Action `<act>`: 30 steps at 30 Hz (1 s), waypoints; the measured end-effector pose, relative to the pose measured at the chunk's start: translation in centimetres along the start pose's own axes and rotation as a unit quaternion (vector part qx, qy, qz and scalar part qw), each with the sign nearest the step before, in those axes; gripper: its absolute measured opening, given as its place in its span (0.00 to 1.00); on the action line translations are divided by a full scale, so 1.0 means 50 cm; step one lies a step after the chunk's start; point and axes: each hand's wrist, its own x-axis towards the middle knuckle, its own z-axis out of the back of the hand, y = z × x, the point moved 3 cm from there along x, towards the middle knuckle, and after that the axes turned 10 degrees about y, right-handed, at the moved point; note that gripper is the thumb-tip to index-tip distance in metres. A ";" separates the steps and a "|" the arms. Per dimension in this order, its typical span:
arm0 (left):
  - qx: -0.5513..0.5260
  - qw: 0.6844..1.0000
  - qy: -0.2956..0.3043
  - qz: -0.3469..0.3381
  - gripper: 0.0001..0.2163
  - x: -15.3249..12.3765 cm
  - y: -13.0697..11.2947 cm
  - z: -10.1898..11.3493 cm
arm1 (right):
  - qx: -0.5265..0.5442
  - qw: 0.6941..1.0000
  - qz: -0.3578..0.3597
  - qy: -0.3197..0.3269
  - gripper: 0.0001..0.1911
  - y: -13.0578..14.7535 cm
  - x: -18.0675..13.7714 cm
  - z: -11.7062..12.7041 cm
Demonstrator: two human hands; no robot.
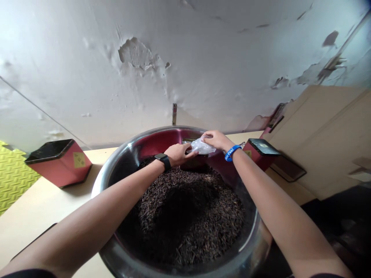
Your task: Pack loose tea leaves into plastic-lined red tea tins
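A wide metal basin (111,170) holds a heap of dark, thin, twisted dried leaves (205,220) that look like loose tea. Near its far wall, my left hand (177,154), with a black watch on the wrist, pinches the left side of a crumpled clear plastic bag (202,146). My right hand (218,139), wearing a blue wristband, has its fingers closed on the bag's upper right. Beneath the bag, a dark red box (193,165) stands among the leaves, mostly hidden by the bag and my left hand. Whether the bag sits inside the box, I cannot tell.
On the pale table (26,216), a red box (68,166) with an open top stands left of the basin. Another red box (262,152) is at the right, beside large tan panels (321,135). A yellow textured mat (14,173) lies far left; a peeling wall (203,69) rises behind.
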 end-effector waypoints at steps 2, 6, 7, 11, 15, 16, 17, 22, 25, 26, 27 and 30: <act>0.003 1.000 -0.001 0.005 0.24 0.000 0.000 0.001 | -0.001 1.000 0.007 0.002 0.13 0.000 0.001 -0.002; 0.018 1.000 -0.011 0.014 0.22 0.001 0.003 -0.002 | -0.008 1.000 0.004 0.006 0.14 -0.001 0.001 -0.004; 0.022 0.999 -0.015 0.017 0.21 0.002 0.005 -0.004 | -0.016 1.000 0.000 0.006 0.14 0.000 0.001 -0.004; 0.036 0.999 -0.015 0.028 0.17 0.007 0.014 -0.014 | -0.095 0.995 -0.006 0.025 0.12 0.009 0.002 -0.015; 0.041 0.997 -0.060 -0.018 0.13 0.013 0.016 -0.019 | -0.209 0.975 0.004 0.070 0.11 0.028 0.005 -0.054; 0.041 0.995 -0.084 -0.031 0.12 0.014 0.016 -0.019 | -0.222 0.972 0.003 0.077 0.10 0.032 0.005 -0.065; 0.037 0.993 -0.107 -0.039 0.12 0.016 0.018 -0.018 | -0.229 0.970 0.000 0.083 0.10 0.036 0.006 -0.077; -0.055 0.986 -0.157 0.022 0.14 0.030 0.047 -0.027 | -0.231 0.962 0.015 0.144 0.07 0.054 0.001 -0.105; -0.104 0.976 -0.165 0.093 0.09 0.032 0.072 -0.033 | -0.213 0.970 0.038 0.114 0.11 0.057 -0.001 -0.080; -0.116 0.972 -0.175 0.108 0.08 0.032 0.079 -0.032 | -0.203 0.976 0.031 0.072 0.12 0.054 0.000 -0.065; -0.130 0.968 -0.184 0.113 0.08 0.031 0.084 -0.031 | -0.190 0.981 0.017 0.028 0.13 0.048 0.001 -0.052; -0.181 0.959 -0.193 0.098 0.08 0.035 0.094 -0.025 | -0.147 0.987 -0.052 -0.048 0.12 0.022 0.005 -0.030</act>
